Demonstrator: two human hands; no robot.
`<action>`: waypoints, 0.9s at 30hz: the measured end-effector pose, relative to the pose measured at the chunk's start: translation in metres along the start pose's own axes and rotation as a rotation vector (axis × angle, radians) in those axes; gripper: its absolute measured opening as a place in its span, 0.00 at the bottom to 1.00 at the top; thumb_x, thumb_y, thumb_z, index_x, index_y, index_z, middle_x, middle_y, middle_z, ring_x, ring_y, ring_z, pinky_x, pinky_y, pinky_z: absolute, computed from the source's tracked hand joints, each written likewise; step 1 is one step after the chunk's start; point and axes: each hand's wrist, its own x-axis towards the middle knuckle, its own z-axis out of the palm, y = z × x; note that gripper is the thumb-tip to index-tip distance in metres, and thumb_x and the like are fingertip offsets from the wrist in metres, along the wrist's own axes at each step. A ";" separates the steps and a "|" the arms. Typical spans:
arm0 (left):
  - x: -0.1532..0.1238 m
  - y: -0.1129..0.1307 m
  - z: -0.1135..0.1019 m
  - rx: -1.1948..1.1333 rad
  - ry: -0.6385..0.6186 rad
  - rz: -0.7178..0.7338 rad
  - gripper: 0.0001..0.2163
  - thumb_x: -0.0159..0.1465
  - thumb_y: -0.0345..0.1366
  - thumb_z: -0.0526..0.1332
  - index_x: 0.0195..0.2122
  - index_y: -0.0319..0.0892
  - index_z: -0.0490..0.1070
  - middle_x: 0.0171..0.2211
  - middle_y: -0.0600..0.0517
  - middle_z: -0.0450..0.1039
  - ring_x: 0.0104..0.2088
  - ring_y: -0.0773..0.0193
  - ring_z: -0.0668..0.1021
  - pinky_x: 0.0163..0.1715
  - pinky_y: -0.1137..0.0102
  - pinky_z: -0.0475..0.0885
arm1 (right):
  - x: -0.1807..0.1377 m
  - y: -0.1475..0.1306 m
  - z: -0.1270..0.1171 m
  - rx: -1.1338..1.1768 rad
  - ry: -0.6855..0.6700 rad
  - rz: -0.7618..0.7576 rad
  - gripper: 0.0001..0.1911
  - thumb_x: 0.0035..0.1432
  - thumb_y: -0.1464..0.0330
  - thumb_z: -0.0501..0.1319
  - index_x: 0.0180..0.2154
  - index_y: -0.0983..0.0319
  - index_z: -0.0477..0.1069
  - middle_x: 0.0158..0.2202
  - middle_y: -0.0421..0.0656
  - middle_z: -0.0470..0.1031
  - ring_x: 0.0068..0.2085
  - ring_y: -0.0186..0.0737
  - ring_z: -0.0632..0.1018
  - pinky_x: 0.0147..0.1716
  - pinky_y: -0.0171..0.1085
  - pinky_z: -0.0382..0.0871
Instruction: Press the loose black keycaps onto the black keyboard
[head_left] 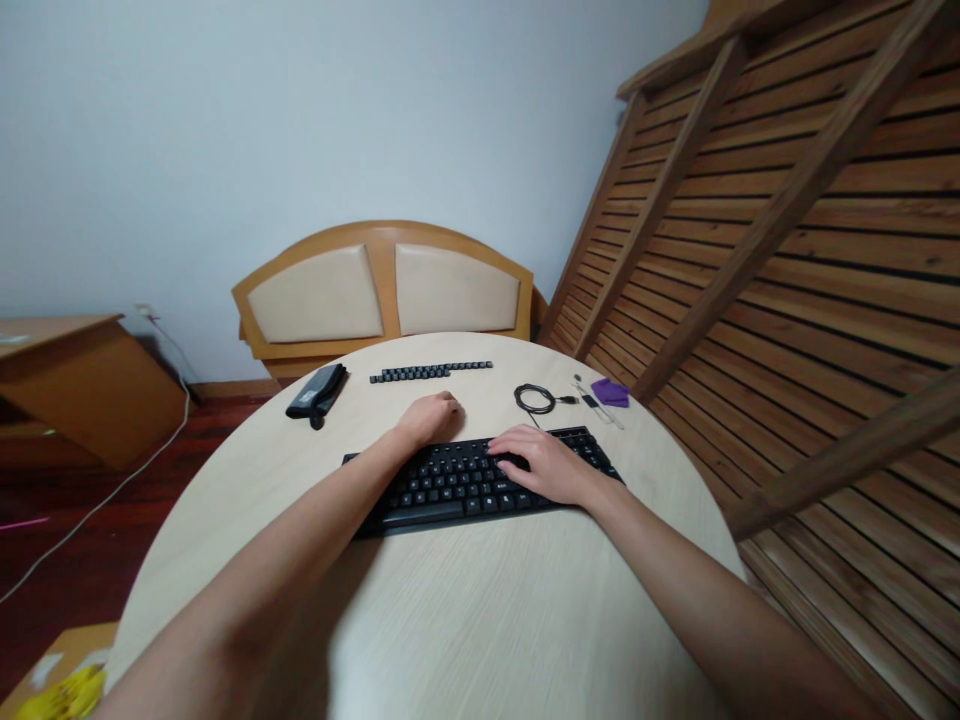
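A black keyboard (450,490) lies on the round pale table, with its long side towards me. My right hand (544,465) rests on its right half, fingertips on the keys and thumb apart from the fingers. A dark gap shows between that thumb and the fingers. Just beyond the keyboard's back edge, my left hand (431,418) is over the table with its fingers curled together. What they hold, if anything, is hidden. Farther back, several loose black keycaps (416,373) stand lined up in rows.
A coiled black USB cable (534,399) lies behind the keyboard. To its right are a thin metal tool (596,404) and a purple cloth (610,392). A dark folded pouch (318,391) sits at the table's left edge. Wooden slats (810,260) lean along the right.
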 end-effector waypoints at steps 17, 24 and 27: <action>-0.066 0.055 0.000 -0.572 0.192 -0.146 0.07 0.64 0.34 0.63 0.43 0.43 0.77 0.41 0.50 0.82 0.43 0.57 0.82 0.47 0.66 0.74 | -0.002 -0.003 0.001 -0.012 -0.051 0.112 0.22 0.59 0.60 0.65 0.53 0.58 0.71 0.54 0.49 0.75 0.54 0.49 0.75 0.57 0.50 0.67; -0.065 0.053 0.010 -0.771 0.183 -0.122 0.07 0.63 0.35 0.64 0.41 0.42 0.77 0.38 0.51 0.82 0.40 0.60 0.82 0.46 0.67 0.75 | -0.005 -0.001 0.003 -0.012 -0.040 0.107 0.21 0.59 0.60 0.65 0.53 0.58 0.72 0.54 0.49 0.75 0.55 0.50 0.75 0.57 0.51 0.67; -0.066 0.052 0.010 -0.837 0.173 -0.102 0.07 0.63 0.35 0.64 0.41 0.42 0.78 0.38 0.51 0.82 0.40 0.60 0.82 0.46 0.67 0.75 | -0.005 -0.003 0.003 -0.012 -0.032 0.104 0.20 0.60 0.61 0.64 0.53 0.58 0.72 0.55 0.49 0.75 0.55 0.49 0.75 0.57 0.50 0.67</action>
